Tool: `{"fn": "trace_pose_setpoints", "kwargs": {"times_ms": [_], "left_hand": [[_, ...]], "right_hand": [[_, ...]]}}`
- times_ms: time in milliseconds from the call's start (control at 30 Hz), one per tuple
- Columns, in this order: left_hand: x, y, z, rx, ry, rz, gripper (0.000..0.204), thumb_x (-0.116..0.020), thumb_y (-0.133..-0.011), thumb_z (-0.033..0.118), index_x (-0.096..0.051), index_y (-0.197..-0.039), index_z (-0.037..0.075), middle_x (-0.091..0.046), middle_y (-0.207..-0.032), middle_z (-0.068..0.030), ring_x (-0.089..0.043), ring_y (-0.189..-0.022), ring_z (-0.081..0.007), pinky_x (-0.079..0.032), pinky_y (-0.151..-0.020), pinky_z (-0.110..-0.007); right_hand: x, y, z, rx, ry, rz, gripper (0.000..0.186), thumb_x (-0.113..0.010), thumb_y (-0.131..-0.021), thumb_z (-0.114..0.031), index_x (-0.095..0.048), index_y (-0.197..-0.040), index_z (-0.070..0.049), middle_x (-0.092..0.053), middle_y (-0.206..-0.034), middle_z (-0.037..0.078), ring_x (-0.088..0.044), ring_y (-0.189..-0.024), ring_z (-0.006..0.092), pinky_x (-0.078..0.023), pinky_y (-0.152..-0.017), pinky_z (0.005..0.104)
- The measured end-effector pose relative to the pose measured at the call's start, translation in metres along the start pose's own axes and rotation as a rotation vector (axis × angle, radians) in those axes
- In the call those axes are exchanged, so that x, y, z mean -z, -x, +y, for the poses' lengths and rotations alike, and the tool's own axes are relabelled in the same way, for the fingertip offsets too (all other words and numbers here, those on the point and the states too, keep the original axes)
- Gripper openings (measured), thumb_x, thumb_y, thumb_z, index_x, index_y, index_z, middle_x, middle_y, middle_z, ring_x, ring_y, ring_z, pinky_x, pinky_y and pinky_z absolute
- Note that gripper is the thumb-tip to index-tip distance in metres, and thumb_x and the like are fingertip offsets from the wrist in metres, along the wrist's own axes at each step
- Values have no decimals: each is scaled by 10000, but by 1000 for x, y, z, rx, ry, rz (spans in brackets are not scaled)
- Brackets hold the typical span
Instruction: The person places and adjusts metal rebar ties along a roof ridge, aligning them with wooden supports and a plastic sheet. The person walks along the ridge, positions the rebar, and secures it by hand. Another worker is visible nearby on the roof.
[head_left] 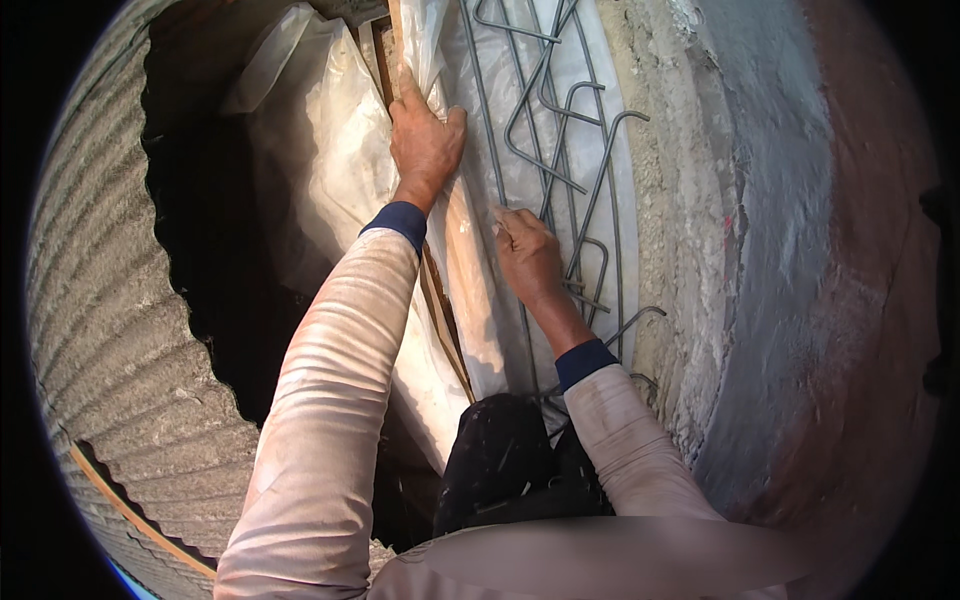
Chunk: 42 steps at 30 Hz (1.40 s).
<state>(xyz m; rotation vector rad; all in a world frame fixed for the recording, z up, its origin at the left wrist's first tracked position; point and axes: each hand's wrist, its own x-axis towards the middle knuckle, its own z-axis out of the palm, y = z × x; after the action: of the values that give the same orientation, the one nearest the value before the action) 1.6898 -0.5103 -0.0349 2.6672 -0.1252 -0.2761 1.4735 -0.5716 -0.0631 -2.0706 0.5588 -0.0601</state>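
Observation:
My left hand (425, 145) is closed over a long wooden board (465, 255) draped with clear plastic sheet (325, 125). Its index finger stretches along the board and its thumb lies on the right side. Lower and to the right, my right hand (530, 255) has its fingers pinched together over the plastic beside the rebar. What it pinches, if anything, is too small to make out. Bent steel bars (545, 110) lie on the plastic just right of both hands, several of them with hooked ends.
Corrugated roofing sheets (110, 270) slope down on the left. A dark gap (215, 260) lies between them and the plastic. To the right runs a rough concrete edge (675, 200), then a grey smeared surface (785, 230) and a reddish-brown one (880, 130). My dark-clothed leg (500, 450) is below.

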Motion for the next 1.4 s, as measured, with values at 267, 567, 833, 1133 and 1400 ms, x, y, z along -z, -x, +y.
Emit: {"fn": "trace_pose_setpoints", "kwargs": {"times_ms": [267, 567, 833, 1133, 1400], "left_hand": [[-17, -4, -25, -128, 200, 180, 787, -595, -979, 354, -339, -1651, 34, -535, -1297, -314, -577, -1205, -513, -474, -1061, -540], [15, 42, -16, 150, 94, 175, 506, -715, -912, 322, -682, -1224, -75, -694, -1116, -246, -667, -1035, -457, -527, -954, -537], [51, 100, -31, 164, 769, -508, 265, -640, -959, 100, -811, -1161, 91, -746, -1150, -182, -669, -1040, -363, -541, -970, -462], [18, 109, -9, -509, -499, -163, 260, -693, -896, 175, -810, -1093, 51, -246, -1732, -290, -99, -1645, -497, -100, -1306, -660], [-6, 111, -11, -473, -401, -60, 356, -623, -938, 124, -697, -1232, -65, -301, -1696, -285, -182, -1619, -504, -168, -1290, -671]], "right_hand": [[-31, -11, -30, -230, -203, -9, 257, -790, -925, -208, -753, -1112, -35, -764, -950, 169, -751, -852, 358, -599, -801, 454], [10, 4, -53, -206, -53, -157, 471, -847, -873, -294, -667, -1136, 52, -762, -1093, 275, -765, -1020, 407, -606, -895, 464], [14, 13, -44, -222, 189, 10, 147, -683, -866, -67, -638, -985, 8, -731, -854, 289, -737, -812, 490, -588, -728, 564], [13, 20, -31, -233, 131, 119, 119, -684, -862, -66, -636, -958, -15, -725, -812, 276, -719, -783, 509, -575, -706, 596], [24, 17, -35, -264, 100, 46, 132, -670, -900, -89, -653, -1001, -5, -724, -855, 289, -713, -834, 517, -566, -749, 570]]}}
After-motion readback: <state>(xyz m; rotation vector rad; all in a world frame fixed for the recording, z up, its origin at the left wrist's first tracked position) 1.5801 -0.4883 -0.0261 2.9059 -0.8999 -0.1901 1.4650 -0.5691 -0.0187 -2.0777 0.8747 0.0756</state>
